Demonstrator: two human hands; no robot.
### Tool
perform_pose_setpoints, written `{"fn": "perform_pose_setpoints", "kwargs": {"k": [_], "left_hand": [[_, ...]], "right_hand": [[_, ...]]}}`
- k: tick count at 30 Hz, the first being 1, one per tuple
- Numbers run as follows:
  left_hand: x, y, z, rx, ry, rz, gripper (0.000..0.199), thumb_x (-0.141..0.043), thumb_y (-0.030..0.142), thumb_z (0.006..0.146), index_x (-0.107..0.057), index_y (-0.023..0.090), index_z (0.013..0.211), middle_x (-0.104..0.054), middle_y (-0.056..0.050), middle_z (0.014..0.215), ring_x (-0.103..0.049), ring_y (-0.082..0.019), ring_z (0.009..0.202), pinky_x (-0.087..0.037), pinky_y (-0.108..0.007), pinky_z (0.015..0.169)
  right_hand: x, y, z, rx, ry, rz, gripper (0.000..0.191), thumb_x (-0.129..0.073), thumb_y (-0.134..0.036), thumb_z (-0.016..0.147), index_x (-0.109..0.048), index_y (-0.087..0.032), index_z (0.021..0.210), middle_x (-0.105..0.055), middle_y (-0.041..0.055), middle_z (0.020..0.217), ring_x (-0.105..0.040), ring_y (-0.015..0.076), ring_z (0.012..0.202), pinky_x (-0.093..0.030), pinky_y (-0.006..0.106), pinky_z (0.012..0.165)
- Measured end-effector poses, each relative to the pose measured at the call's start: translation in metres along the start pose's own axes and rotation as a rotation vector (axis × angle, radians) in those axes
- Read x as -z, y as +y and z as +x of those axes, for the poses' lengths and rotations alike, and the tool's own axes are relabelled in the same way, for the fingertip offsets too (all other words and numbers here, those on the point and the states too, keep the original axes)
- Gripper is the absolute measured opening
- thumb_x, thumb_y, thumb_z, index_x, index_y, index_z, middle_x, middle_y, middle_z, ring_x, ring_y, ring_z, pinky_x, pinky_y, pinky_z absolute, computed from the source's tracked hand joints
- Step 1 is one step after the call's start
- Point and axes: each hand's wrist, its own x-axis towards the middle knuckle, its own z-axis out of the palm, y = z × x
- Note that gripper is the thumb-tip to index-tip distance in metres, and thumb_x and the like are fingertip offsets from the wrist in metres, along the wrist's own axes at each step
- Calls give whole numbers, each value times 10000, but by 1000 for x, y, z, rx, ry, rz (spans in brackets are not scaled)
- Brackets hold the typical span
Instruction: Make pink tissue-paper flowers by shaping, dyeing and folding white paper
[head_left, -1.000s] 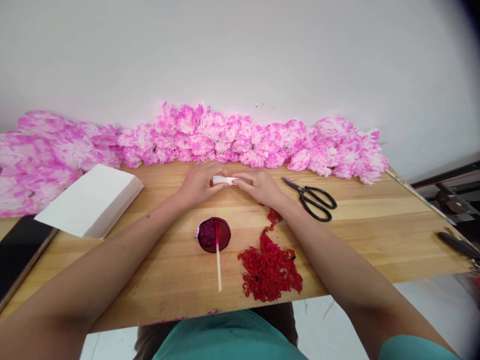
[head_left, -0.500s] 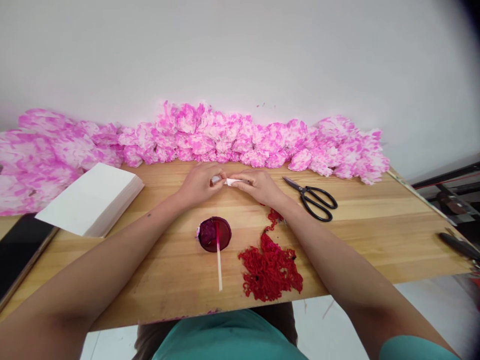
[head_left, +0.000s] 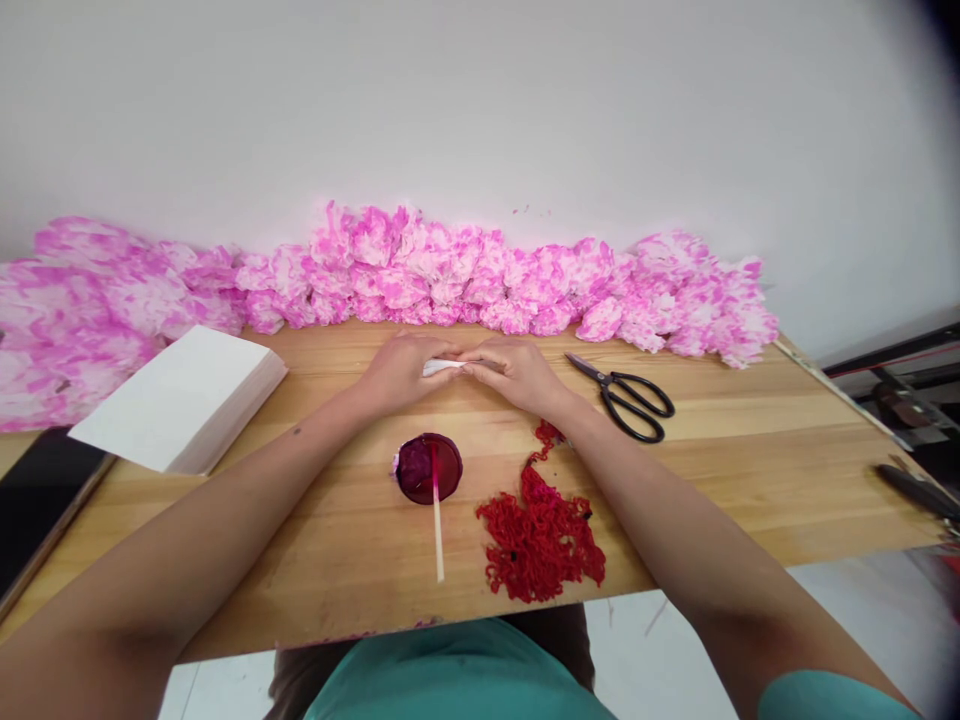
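Note:
My left hand [head_left: 405, 372] and my right hand [head_left: 515, 372] meet over the wooden table, fingertips touching. Between them both pinch a narrow white piece, apparently folded paper [head_left: 442, 367], partly hidden by the fingers. Nearer to me sits a small round dish of dark magenta dye [head_left: 444, 470], with a pale stick [head_left: 439, 540] leaning out over its rim. A tangle of red yarn [head_left: 536, 545] lies to the right of the dish, its upper strand reaching my right forearm. Black-handled scissors [head_left: 626, 395] rest right of my right hand.
A row of pink and white paper flowers [head_left: 450, 270] lines the wall behind. On the left are a thick stack of white paper [head_left: 180, 395] and a dark flat device [head_left: 45, 500]. A black-handled tool [head_left: 919, 490] lies at the table's right edge [head_left: 847, 535].
My hands have come closer together, and the fingertips now meet. More of the white piece shows by my left hand, while its right end has gone behind my right fingers.

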Motion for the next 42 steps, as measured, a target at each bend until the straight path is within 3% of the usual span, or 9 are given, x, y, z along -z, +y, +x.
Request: {"fn": "perform_pose_setpoints", "kwargs": {"k": [6,11,21,27,33,37,42], "left_hand": [[2,2,0,65,-7,-34,274,-512,327,881,-743,186,926,-758,-37,874,-651,-192,772,-417,-298,714],[5,0,0,166,52,-76,293,-506,345,861,-729,164,915,-724,-28,781,-591,-168,689,-377,-274,637],[6,0,1,188,35,-104,281,-510,325,859,-725,159,928,-730,-30,831,-591,-162,698,-360,-266,628],[4,-1,0,161,-9,-127,315,-502,347,881,-739,176,999,-757,-37,899,-635,-185,768,-421,-280,699],[6,0,0,200,-2,-132,342,-494,377,880,-743,180,1008,-764,-38,942,-654,-196,794,-427,-282,693],[6,-1,0,209,5,-121,355,-480,377,885,-742,179,1021,-765,-40,947,-652,-196,790,-424,-280,684],[5,-2,0,212,14,-117,353,-474,374,890,-740,181,1020,-762,-36,934,-647,-192,789,-434,-278,702]], "right_hand": [[0,2,1,-41,7,63,233,-559,-319,933,-726,-223,1064,-750,34,1069,-680,187,931,-476,296,821],[0,12,2,-122,51,89,300,-602,-300,879,-689,-209,1152,-739,19,928,-614,146,730,-438,260,671],[-4,21,2,-170,160,166,336,-603,-295,865,-664,-246,1191,-707,-3,853,-609,151,709,-463,285,674],[-4,20,4,-190,269,149,315,-622,-305,867,-668,-228,1169,-738,14,897,-648,170,766,-491,314,739],[3,20,4,-10,373,0,144,-649,-287,879,-685,-212,997,-713,22,883,-636,176,831,-480,310,753],[6,21,3,143,349,-168,108,-617,-303,914,-652,-204,892,-699,42,888,-619,197,873,-463,350,804],[8,19,4,213,284,-253,143,-569,-326,942,-654,-212,950,-703,72,993,-614,230,981,-471,405,888]]}}
